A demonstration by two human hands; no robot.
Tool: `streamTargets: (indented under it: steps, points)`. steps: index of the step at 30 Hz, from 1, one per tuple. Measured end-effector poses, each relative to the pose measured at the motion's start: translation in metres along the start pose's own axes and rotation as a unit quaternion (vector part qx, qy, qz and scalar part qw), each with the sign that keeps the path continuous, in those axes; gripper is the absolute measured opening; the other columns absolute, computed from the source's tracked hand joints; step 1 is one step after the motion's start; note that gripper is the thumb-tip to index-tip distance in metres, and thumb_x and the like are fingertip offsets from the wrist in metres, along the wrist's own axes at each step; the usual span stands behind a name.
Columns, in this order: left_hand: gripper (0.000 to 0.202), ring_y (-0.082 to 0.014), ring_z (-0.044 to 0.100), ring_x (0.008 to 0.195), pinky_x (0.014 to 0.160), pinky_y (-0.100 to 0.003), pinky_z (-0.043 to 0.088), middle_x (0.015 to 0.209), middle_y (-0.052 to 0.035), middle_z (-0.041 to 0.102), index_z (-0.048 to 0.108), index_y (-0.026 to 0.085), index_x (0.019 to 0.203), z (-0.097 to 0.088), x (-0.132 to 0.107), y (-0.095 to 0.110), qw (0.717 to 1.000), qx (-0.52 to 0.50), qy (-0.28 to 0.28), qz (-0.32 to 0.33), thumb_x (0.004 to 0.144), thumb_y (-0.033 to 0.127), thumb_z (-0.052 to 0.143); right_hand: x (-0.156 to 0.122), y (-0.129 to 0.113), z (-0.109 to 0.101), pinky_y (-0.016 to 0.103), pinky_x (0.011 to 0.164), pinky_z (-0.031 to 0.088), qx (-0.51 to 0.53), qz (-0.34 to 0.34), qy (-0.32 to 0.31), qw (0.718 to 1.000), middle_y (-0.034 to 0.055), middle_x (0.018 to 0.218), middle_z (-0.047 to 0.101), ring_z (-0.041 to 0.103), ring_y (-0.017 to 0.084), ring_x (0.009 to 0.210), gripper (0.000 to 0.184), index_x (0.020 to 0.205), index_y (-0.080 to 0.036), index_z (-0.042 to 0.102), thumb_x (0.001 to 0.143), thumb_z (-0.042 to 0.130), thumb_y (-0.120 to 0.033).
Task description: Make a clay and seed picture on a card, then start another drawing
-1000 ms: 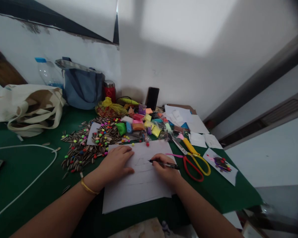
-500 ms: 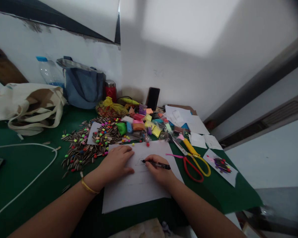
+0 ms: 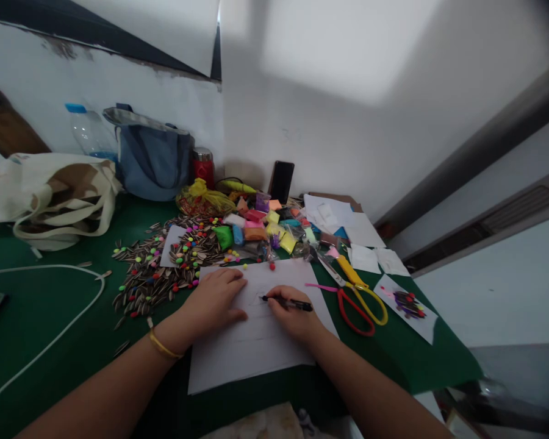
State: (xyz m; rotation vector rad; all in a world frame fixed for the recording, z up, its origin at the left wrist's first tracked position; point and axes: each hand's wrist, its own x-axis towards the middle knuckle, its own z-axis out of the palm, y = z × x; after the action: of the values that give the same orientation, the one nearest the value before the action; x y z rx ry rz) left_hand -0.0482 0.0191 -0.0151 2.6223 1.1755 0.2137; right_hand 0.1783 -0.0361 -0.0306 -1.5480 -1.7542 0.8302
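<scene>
A sheet of white paper (image 3: 256, 356) lies on the green tabletop, with faint thin lines drawn across it. My left hand (image 3: 217, 299) rests flat on the paper's left part, fingers stretched out and thumb apart. In my right hand (image 3: 295, 314) is a black pen (image 3: 293, 303), pinched near its point, and its tip meets the paper by a small sketched outline. Just right of the paper lie scissors (image 3: 359, 296) with one red and one yellow handle. Striped sunflower seeds (image 3: 149, 274) mixed with small coloured balls are heaped left of the paper.
Small coloured clay packets (image 3: 256, 233) crowd the area behind the paper. A phone (image 3: 282, 181) leans against the wall. A blue bag (image 3: 153, 158), red flask (image 3: 203, 167) and cream bag (image 3: 68, 195) stand at the back left. A decorated card (image 3: 407, 308) lies at right; a white cable (image 3: 80, 311) curves at left.
The pen and my right fingers have shifted very slightly, with the tip still at the small sketch. My left hand stays in the same place.
</scene>
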Motion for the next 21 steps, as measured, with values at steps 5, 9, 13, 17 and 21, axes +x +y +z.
streamTargets:
  steps: [5,9,13,17,21]
  points:
    - [0.063,-0.0327,0.046,0.128,0.106,-0.046,0.037,0.137,-0.0125,0.053,0.06,0.023,0.126,-0.0023,0.0,0.0018,1.0,0.001,-0.004,-0.004,0.071,0.046,0.078,0.0004,0.0006,0.0,0.029,0.084,0.049,0.001,-0.02,-0.001,1.0,0.0017,0.097,0.072,0.065,0.018,0.092,0.016,0.094,-0.023,0.071,0.084,0.059,-0.021]
    - [0.063,-0.0322,0.046,0.128,0.106,-0.046,0.037,0.137,-0.0122,0.054,0.06,0.023,0.126,-0.0023,-0.0001,0.0015,1.0,0.002,-0.004,-0.003,0.071,0.046,0.078,0.0014,0.0016,0.0,0.03,0.08,0.05,-0.012,-0.01,-0.008,1.0,0.0025,0.093,0.072,0.066,0.019,0.089,0.015,0.092,-0.022,0.071,0.083,0.059,-0.02]
    - [0.062,-0.0321,0.046,0.128,0.107,-0.046,0.037,0.136,-0.0121,0.054,0.06,0.023,0.126,-0.0019,-0.0002,0.0011,1.0,0.0,0.0,-0.003,0.071,0.047,0.077,0.0012,0.0028,0.0002,0.03,0.081,0.05,0.009,-0.007,0.01,1.0,0.0022,0.093,0.072,0.066,0.019,0.089,0.014,0.092,-0.022,0.071,0.084,0.059,-0.021]
    - [0.062,-0.0324,0.047,0.128,0.106,-0.046,0.037,0.136,-0.0117,0.054,0.06,0.024,0.125,-0.002,-0.0002,0.0013,1.0,-0.002,-0.001,-0.004,0.071,0.046,0.078,-0.001,0.0012,-0.0016,0.029,0.081,0.051,0.04,-0.015,0.009,0.999,0.0023,0.096,0.072,0.065,0.018,0.09,0.015,0.095,-0.022,0.07,0.084,0.06,-0.022]
    - [0.063,-0.0322,0.046,0.128,0.106,-0.044,0.038,0.136,-0.0122,0.054,0.06,0.023,0.125,-0.0018,-0.0002,0.001,1.0,0.005,-0.001,0.0,0.07,0.047,0.078,-0.0039,-0.0015,-0.0028,0.028,0.077,0.05,0.006,-0.027,-0.002,1.0,0.0018,0.089,0.072,0.065,0.018,0.084,0.013,0.091,-0.022,0.071,0.082,0.061,-0.021]
